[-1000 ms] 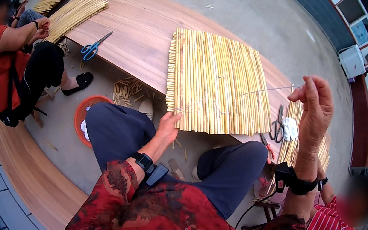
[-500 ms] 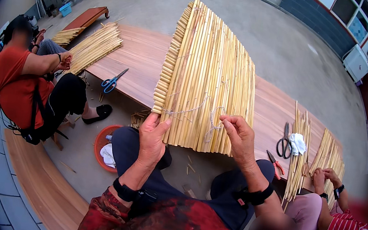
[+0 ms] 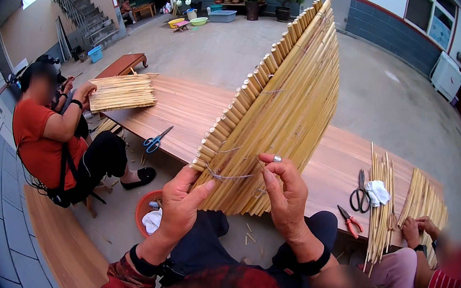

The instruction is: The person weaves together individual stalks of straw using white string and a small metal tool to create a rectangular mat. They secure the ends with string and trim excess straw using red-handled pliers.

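The left hand (image 3: 181,199) still grips the near left corner of the stick mat (image 3: 286,122). Flatter a second ago, the mat now tilts steeply above the wooden table (image 3: 344,165), its left row of stick ends more exposed. The right hand (image 3: 285,195), earlier out to the right drawing thread, is now at the mat's near part, fingertips narrowly pinched; on what, I cannot tell.
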A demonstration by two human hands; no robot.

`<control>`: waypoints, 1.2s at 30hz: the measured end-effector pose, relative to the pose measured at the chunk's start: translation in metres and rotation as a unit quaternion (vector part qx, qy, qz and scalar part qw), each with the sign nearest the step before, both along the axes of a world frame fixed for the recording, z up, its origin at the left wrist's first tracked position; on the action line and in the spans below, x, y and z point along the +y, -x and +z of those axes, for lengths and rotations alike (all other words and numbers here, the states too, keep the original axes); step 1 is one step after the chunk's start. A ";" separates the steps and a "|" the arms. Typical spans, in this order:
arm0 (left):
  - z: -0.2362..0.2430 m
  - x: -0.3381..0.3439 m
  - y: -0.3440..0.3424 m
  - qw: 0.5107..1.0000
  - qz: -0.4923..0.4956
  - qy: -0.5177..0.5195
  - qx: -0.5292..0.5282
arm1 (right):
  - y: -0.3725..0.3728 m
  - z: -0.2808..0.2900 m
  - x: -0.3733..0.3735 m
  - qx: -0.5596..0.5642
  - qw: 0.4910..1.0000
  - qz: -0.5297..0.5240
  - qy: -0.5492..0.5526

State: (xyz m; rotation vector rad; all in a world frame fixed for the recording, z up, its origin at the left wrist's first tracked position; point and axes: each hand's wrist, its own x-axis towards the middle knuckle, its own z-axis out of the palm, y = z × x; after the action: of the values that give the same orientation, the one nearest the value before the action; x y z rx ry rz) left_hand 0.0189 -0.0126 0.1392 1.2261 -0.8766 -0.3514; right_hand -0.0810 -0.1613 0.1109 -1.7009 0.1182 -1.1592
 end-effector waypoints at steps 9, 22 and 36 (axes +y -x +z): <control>-0.014 -0.007 0.003 0.997 -0.059 -0.044 0.038 | 0.017 -0.026 -0.005 -0.022 0.987 0.009 -0.157; 0.020 -0.011 0.028 0.960 -0.054 -0.104 -0.254 | 0.037 -0.005 -0.009 -0.197 0.936 0.053 -0.288; -0.113 -0.041 0.021 0.791 -0.073 -0.103 -0.598 | 0.044 -0.144 -0.038 -0.148 0.732 -0.034 -0.665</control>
State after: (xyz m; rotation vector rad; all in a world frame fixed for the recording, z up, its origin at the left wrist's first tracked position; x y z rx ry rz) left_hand -0.0020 -0.0533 0.0263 1.5655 -2.0730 0.3046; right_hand -0.1247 -0.1995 -0.0327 -0.2176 0.6435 -0.9359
